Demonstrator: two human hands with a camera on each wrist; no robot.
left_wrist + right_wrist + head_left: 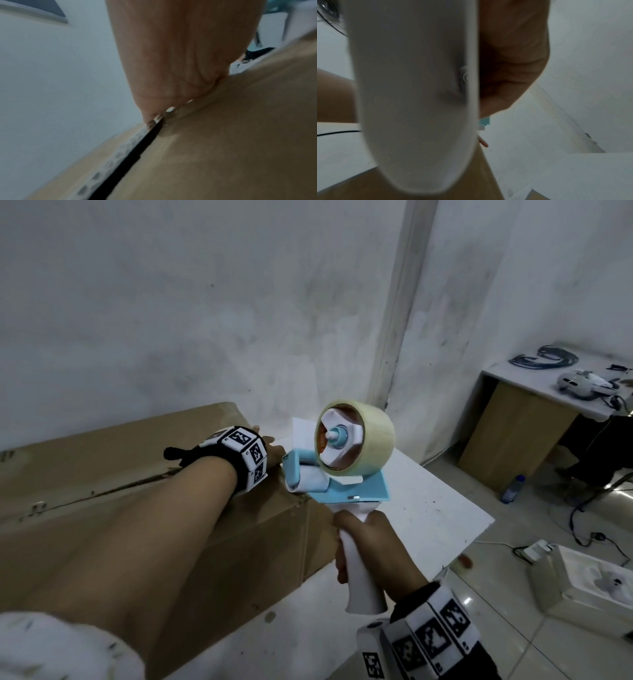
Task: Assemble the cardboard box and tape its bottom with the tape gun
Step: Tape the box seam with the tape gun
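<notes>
A brown cardboard box (102,474) lies on the white table (428,508), closed flaps up, with a dark seam (102,491) along its top. My left hand (263,440) presses on the top at the right end, its fingers mostly hidden behind the wrist band. In the left wrist view the left hand (171,54) bears down on the cardboard (223,135) beside the seam gap (137,148). My right hand (370,549) grips the white handle of the blue tape gun (342,474). Its roller touches the box's right end at the seam, and the clear tape roll (373,436) sits above. The handle (412,94) fills the right wrist view.
A grubby white wall stands close behind the box. At the right a small desk (527,378) holds cables and gear. On the floor are a water bottle (512,488), a white foam box (582,583) and a power strip with cords (537,549).
</notes>
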